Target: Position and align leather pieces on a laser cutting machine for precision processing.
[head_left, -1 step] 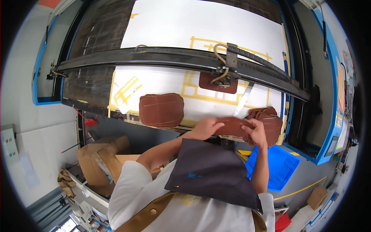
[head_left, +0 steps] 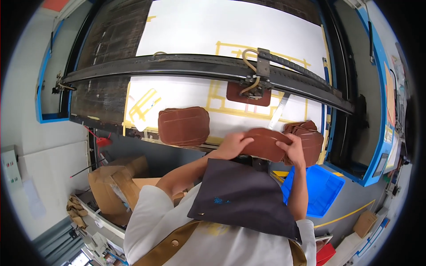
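My left hand (head_left: 235,143) grips the left end of a brown, round-cornered sheet (head_left: 262,141), apparently leather, at the table's front edge. My right hand (head_left: 293,149) holds that sheet's right end with its thumb on top. Beside my right hand is a loose stack of similar brown pieces (head_left: 309,142). A neater brown stack (head_left: 183,125) lies to the left, on white board (head_left: 186,31) marked with yellow tape. Another brown piece (head_left: 236,95) lies beneath the machine's head (head_left: 262,71). A metal ruler (head_left: 278,111) rests behind the held sheet.
A black gantry beam (head_left: 168,66) crosses the table between blue-framed machine sides (head_left: 379,111). Below the table are cardboard boxes (head_left: 106,190), a blue plastic bin (head_left: 313,195) and a small red object (head_left: 103,141). A dark apron flap (head_left: 242,197) hangs at my chest.
The held sheet has risen slightly and shows more of its face, and both hands have moved a little upward with it. The whole view has shifted slightly.
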The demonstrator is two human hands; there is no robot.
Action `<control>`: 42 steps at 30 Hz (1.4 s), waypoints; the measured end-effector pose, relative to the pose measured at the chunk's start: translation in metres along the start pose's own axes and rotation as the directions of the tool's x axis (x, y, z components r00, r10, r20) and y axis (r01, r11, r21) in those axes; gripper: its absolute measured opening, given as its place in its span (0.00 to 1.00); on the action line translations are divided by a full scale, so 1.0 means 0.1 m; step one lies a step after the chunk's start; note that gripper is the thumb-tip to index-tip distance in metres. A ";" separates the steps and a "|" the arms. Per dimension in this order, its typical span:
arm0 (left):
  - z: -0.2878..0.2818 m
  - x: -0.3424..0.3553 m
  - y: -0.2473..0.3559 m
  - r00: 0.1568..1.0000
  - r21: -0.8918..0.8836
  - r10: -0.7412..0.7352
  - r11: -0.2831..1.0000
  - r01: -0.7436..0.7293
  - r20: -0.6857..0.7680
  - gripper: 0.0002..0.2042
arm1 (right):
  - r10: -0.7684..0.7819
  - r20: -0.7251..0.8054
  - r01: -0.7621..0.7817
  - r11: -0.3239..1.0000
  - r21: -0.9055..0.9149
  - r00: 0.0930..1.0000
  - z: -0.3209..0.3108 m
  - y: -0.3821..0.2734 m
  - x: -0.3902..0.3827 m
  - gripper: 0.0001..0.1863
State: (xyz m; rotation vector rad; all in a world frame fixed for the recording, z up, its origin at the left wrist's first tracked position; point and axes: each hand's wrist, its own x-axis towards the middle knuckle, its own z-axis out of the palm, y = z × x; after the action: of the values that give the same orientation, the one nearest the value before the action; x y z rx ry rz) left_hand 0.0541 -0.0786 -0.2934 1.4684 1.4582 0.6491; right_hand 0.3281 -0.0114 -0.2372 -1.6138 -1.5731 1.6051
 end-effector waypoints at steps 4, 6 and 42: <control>0.03 -0.02 -0.39 0.979 -0.497 -0.204 0.846 0.190 0.027 0.16 | 0.105 -0.120 -0.068 0.958 0.279 0.987 0.30 0.09 0.18 0.10; -0.03 -0.03 -0.44 0.958 -0.455 -0.273 0.844 0.284 0.093 0.17 | 0.165 -0.128 -0.117 0.941 0.318 0.978 0.41 0.36 0.30 0.10; -0.22 0.02 -0.39 0.961 0.332 -0.270 0.914 0.234 0.066 0.17 | 0.130 -0.404 -0.172 0.983 -0.070 0.906 0.72 0.61 0.46 0.14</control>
State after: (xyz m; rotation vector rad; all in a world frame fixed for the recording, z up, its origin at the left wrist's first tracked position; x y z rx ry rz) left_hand 0.0167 -0.0771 -0.3186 1.4964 1.6864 0.1708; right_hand 0.2800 -0.0215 -0.3297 -2.0097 -1.3598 1.1737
